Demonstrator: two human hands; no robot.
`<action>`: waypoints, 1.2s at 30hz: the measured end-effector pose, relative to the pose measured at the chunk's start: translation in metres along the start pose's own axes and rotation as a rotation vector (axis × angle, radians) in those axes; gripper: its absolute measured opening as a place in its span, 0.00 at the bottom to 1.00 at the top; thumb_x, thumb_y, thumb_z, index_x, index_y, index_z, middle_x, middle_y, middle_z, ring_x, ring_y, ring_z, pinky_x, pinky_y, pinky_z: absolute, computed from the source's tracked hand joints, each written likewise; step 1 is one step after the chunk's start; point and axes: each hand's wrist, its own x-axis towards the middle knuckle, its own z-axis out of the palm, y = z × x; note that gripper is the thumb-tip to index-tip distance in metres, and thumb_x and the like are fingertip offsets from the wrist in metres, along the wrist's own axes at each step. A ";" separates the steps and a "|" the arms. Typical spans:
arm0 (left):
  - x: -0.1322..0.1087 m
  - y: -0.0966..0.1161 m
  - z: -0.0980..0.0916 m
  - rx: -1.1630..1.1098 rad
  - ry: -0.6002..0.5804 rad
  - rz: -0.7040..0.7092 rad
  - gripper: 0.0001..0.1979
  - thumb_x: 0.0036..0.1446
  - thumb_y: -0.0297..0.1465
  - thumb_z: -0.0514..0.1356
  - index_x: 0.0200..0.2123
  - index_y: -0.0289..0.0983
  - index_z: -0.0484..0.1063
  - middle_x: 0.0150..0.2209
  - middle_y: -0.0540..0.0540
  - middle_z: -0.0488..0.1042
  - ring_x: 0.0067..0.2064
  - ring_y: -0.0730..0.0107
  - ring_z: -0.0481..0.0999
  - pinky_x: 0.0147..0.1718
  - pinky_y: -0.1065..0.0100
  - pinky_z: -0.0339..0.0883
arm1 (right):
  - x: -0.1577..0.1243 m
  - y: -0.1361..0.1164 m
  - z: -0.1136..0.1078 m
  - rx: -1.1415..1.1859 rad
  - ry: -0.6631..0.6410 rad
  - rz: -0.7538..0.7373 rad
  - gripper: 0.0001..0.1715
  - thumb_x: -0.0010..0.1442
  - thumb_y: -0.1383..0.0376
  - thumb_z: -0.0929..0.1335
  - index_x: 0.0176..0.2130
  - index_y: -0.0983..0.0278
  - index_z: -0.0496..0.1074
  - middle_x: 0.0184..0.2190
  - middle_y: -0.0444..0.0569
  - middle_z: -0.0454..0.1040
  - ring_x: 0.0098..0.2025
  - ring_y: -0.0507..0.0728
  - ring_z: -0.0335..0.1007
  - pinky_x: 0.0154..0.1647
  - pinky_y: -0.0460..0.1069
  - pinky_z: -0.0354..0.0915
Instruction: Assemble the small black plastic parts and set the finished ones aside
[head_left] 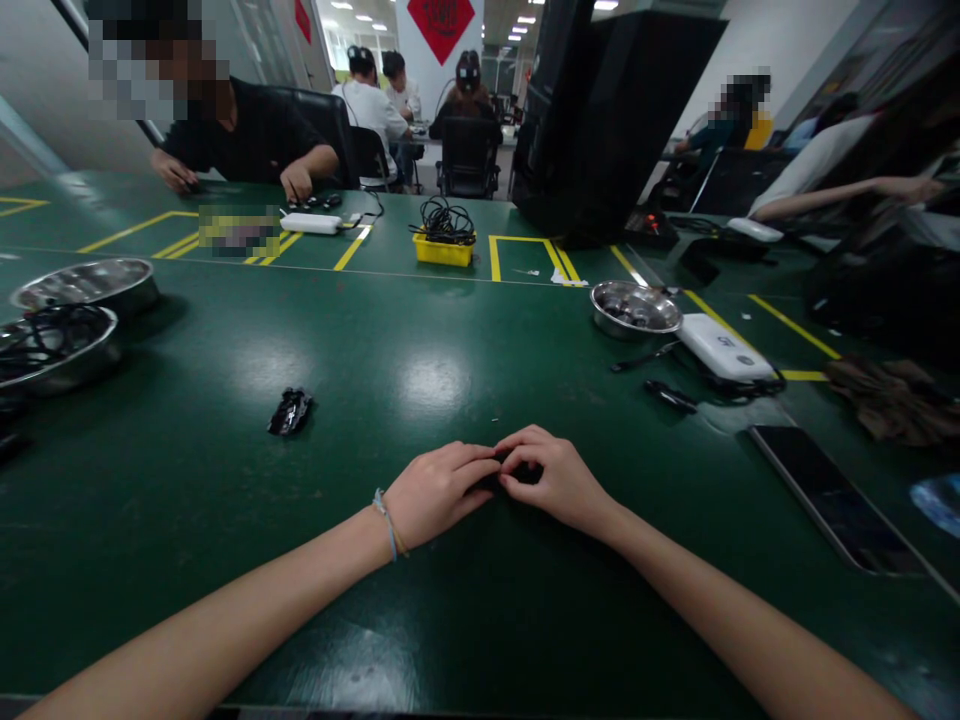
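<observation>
My left hand (439,490) and my right hand (551,478) rest together on the green table (390,380), fingertips meeting. Between them they pinch a small black part (508,470), mostly hidden by the fingers. Both hands are closed round it. A blue band sits on my left wrist. Another small black piece (290,411) lies loose on the table, to the left of my left hand.
Two steel bowls (67,320) stand at the left edge, one holding black cables. A third steel bowl (634,308), a white power bank (724,347) and a dark phone (829,497) lie to the right. A yellow tray (444,248) of cables sits farther back. Other people sit at the far side.
</observation>
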 end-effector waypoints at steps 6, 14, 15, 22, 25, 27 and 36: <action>0.000 0.000 0.001 0.033 0.016 0.029 0.12 0.56 0.30 0.54 0.44 0.34 0.66 0.44 0.42 0.70 0.41 0.68 0.71 0.39 0.67 0.68 | 0.000 0.001 -0.001 -0.006 -0.009 -0.008 0.03 0.49 0.69 0.67 0.25 0.63 0.71 0.35 0.47 0.73 0.40 0.54 0.65 0.38 0.49 0.64; -0.001 -0.001 0.002 0.061 0.004 0.047 0.12 0.56 0.31 0.54 0.43 0.33 0.66 0.43 0.42 0.71 0.40 0.67 0.71 0.38 0.67 0.68 | 0.016 0.016 -0.012 -0.020 0.044 -0.014 0.03 0.51 0.67 0.67 0.27 0.64 0.71 0.30 0.46 0.73 0.31 0.51 0.66 0.31 0.46 0.61; -0.001 -0.001 0.002 0.064 0.002 0.046 0.12 0.56 0.31 0.54 0.43 0.33 0.66 0.43 0.42 0.70 0.40 0.67 0.71 0.38 0.67 0.69 | 0.021 0.020 -0.011 -0.043 0.085 0.013 0.04 0.51 0.66 0.67 0.28 0.64 0.72 0.28 0.45 0.72 0.28 0.50 0.65 0.29 0.45 0.60; -0.001 -0.001 0.002 0.072 0.010 0.045 0.12 0.56 0.31 0.54 0.42 0.33 0.66 0.44 0.42 0.70 0.40 0.67 0.71 0.38 0.66 0.69 | 0.054 0.037 -0.003 -0.166 0.165 0.104 0.07 0.49 0.64 0.69 0.31 0.63 0.75 0.23 0.43 0.72 0.22 0.48 0.61 0.25 0.44 0.57; -0.001 -0.001 0.003 0.068 0.002 0.039 0.12 0.56 0.31 0.54 0.43 0.33 0.66 0.44 0.42 0.70 0.40 0.67 0.71 0.38 0.66 0.69 | 0.060 0.033 -0.006 -0.266 0.115 0.104 0.07 0.50 0.63 0.68 0.28 0.62 0.76 0.25 0.45 0.74 0.25 0.49 0.65 0.27 0.45 0.58; -0.001 -0.002 0.003 0.067 -0.010 0.035 0.12 0.56 0.31 0.54 0.43 0.33 0.65 0.44 0.42 0.70 0.41 0.67 0.71 0.38 0.67 0.68 | 0.062 0.028 -0.012 -0.338 0.043 0.136 0.07 0.49 0.64 0.68 0.26 0.62 0.76 0.24 0.45 0.74 0.26 0.50 0.67 0.28 0.45 0.59; 0.000 0.000 0.001 0.059 0.011 0.036 0.12 0.55 0.31 0.55 0.43 0.32 0.66 0.43 0.42 0.70 0.40 0.67 0.71 0.38 0.67 0.69 | 0.038 0.025 -0.035 -0.235 -0.173 0.214 0.03 0.43 0.70 0.66 0.22 0.64 0.71 0.17 0.42 0.72 0.20 0.49 0.67 0.22 0.43 0.62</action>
